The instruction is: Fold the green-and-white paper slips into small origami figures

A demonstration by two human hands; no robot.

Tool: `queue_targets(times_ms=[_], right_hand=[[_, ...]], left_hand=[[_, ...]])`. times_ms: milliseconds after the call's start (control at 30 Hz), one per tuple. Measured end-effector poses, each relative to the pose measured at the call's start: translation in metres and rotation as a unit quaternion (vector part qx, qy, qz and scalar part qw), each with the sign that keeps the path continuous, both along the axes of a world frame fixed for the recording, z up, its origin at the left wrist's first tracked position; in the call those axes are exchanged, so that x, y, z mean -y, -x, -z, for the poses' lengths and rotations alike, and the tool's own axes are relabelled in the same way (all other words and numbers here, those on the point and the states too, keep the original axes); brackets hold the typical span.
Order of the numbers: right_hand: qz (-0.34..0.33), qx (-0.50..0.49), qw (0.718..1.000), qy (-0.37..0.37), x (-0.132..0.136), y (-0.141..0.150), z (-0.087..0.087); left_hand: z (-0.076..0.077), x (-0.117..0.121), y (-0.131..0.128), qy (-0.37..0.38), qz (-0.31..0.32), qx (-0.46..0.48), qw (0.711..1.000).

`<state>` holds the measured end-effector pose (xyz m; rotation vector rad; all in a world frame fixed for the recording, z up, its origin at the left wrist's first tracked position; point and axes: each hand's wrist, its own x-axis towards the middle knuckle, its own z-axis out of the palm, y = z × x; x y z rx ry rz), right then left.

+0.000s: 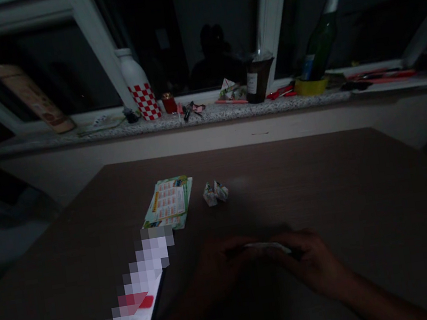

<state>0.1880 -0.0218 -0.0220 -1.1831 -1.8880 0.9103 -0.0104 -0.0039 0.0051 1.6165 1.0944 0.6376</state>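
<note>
Between my two hands, low over the table, is a thin, pale folded piece of paper, seen nearly edge-on. My left hand pinches its left end, and my right hand grips the right end between thumb and fingers. Dim light hides most of the fingers' detail. Beyond my left hand stands a small folded paper shape with two peaks. A stack of printed leaflets lies to its left. Nearer me, left of my left hand, a phone lies with its screen lit and partly blurred out.
Behind the brown table runs a speckled window sill. On it stand a red-checked white bottle, a dark cup, a green bottle, yellow tape, a tan cylinder and several small scraps.
</note>
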Motion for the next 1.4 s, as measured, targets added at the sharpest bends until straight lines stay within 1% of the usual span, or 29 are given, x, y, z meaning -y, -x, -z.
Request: queue_targets(times_ms=[100,267,367,433,567,667,733,833,900,933,1000,1033,1133,1200,1300,1367,1400], right_hand=[[-0.030,-0.021,0.999,0.025,-0.001,-0.001,-0.002],[-0.052,-0.063,0.996,0.035,-0.002,0.002,-0.007],[-0.067,-0.094,0.991,0.066,-0.003,0.004,-0.007],[-0.069,-0.102,0.989,0.082,-0.004,0.004,-0.006],[-0.053,-0.114,0.987,0.101,-0.005,0.006,-0.002],[-0.054,-0.139,0.979,0.139,-0.008,0.006,0.003],[-0.049,-0.161,0.973,0.161,-0.010,0.005,0.006],[-0.040,-0.188,0.965,0.179,-0.012,0.004,0.010],[-0.037,-0.196,0.963,0.183,-0.012,0.004,0.011],[-0.038,-0.199,0.962,0.184,-0.013,0.004,0.012],[-0.046,-0.209,0.958,0.188,-0.013,0.004,0.012],[-0.053,-0.218,0.955,0.194,-0.013,0.005,0.013],[-0.063,-0.246,0.944,0.211,-0.014,0.008,0.011],[-0.054,-0.251,0.945,0.202,-0.014,0.011,0.011],[-0.050,-0.223,0.962,0.152,-0.015,0.016,0.013],[-0.021,-0.186,0.976,0.112,-0.016,0.020,0.016],[0.006,-0.168,0.982,0.083,-0.017,0.021,0.018]], left_hand=[[0.000,-0.003,0.005,-0.008,0.030,0.014,0.999],[0.002,-0.005,0.010,0.002,0.024,0.018,1.000],[0.002,-0.007,0.011,-0.004,0.025,0.004,1.000],[0.003,-0.007,0.011,-0.004,0.028,0.012,1.000],[0.007,-0.008,0.010,0.035,0.021,0.031,0.999],[0.011,-0.009,0.011,0.044,0.029,-0.011,0.999],[0.014,-0.010,0.013,0.017,0.025,-0.049,0.998],[0.017,-0.010,0.015,-0.080,-0.006,-0.102,0.992],[0.018,-0.009,0.015,-0.139,0.002,-0.132,0.981],[0.017,-0.009,0.014,-0.159,0.018,-0.139,0.977],[0.014,-0.008,0.011,-0.184,0.057,-0.137,0.972],[0.013,-0.008,0.009,-0.189,0.064,-0.137,0.970],[0.009,-0.008,0.007,-0.179,0.056,-0.137,0.973],[0.008,-0.007,0.006,-0.164,0.048,-0.126,0.977],[0.009,-0.004,0.004,-0.168,0.027,-0.124,0.978],[0.012,-0.001,0.000,-0.188,0.002,-0.152,0.970],[0.014,0.000,-0.003,-0.201,-0.015,-0.169,0.965]])
